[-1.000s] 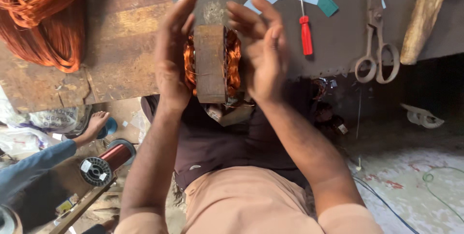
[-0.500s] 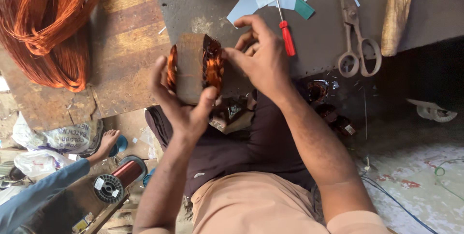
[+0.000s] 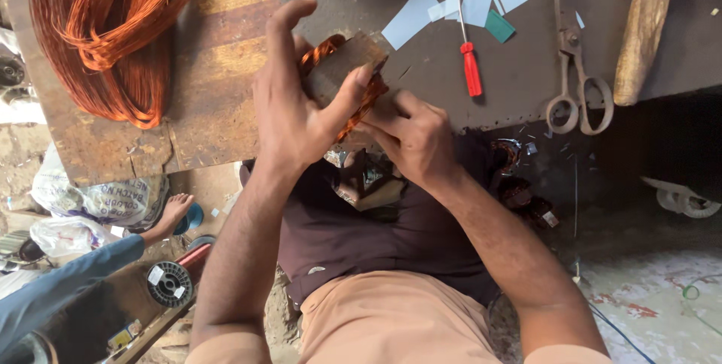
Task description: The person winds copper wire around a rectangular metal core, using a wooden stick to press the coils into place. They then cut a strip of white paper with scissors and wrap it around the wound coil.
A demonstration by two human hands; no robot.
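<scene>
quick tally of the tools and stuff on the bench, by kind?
Motor stator core with copper windings, held in left hand and right hand: 1
Loose copper wire bundle: 1
Red-handled screwdriver: 1
Scissors: 1
Wooden handle: 1
Green paper piece: 1
Pale paper pieces, visible ones: about 6
Total: about 12

Wound stator on workbench between both hands, wire coil left, screwdriver, scissors right
</scene>
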